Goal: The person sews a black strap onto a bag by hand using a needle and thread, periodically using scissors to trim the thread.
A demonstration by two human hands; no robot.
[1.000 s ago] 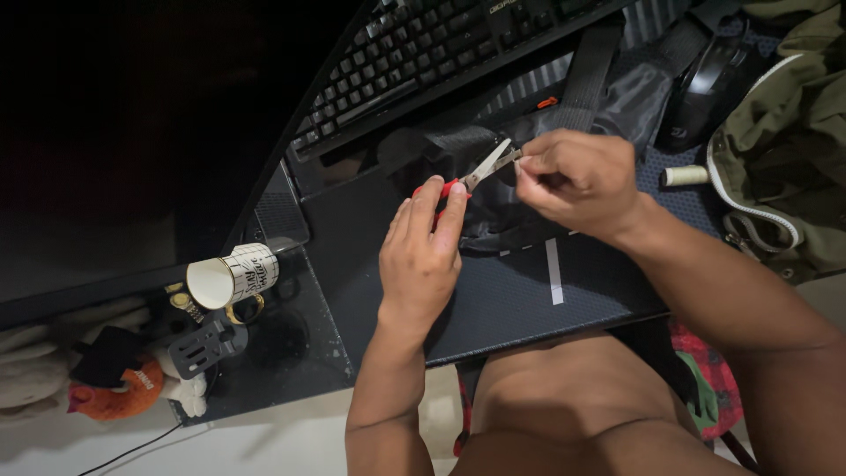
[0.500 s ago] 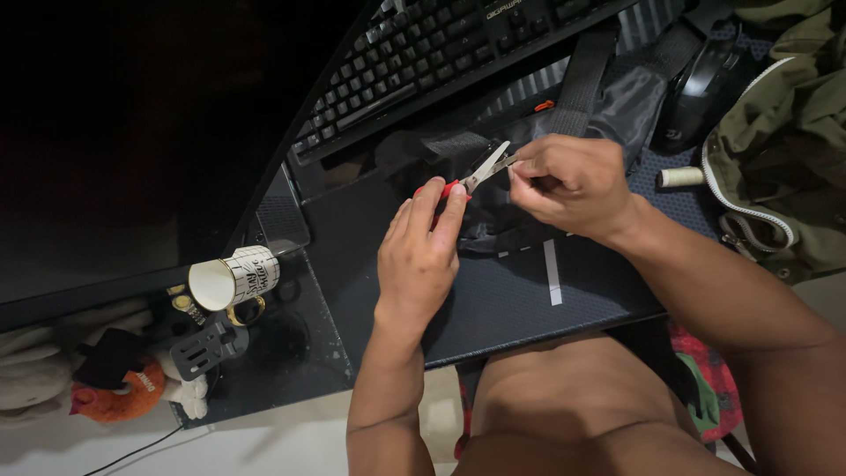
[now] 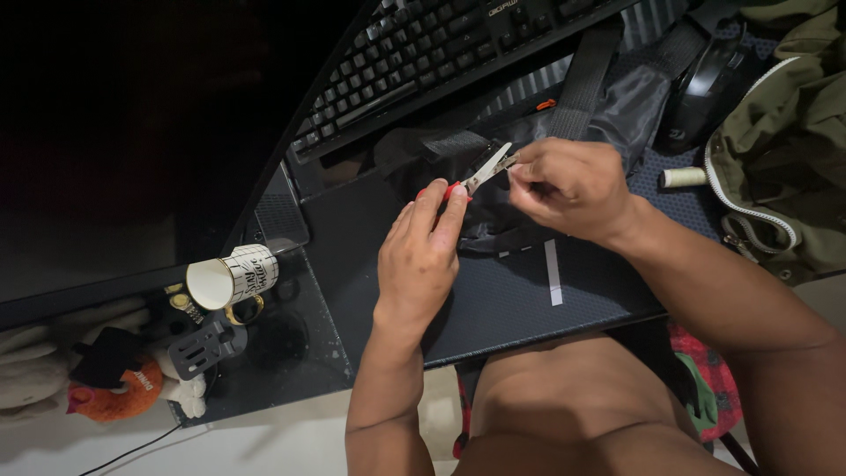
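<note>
Scissors (image 3: 476, 176), one pair, red handles, blades slightly parted, over the black bag fabric (image 3: 493, 225) on the dark desk mat (image 3: 511, 300). Left hand (image 3: 419, 256) grips the red handles, fingers extended forward, forearm rising from below. Right hand (image 3: 568, 185) curled, fingertips pinched at the blade tips; what it pinches is too small to tell. One keyboard (image 3: 423, 53), one mouse (image 3: 714, 84), one thread spool (image 3: 683, 176), one mug (image 3: 233, 278) lying on its side.
</note>
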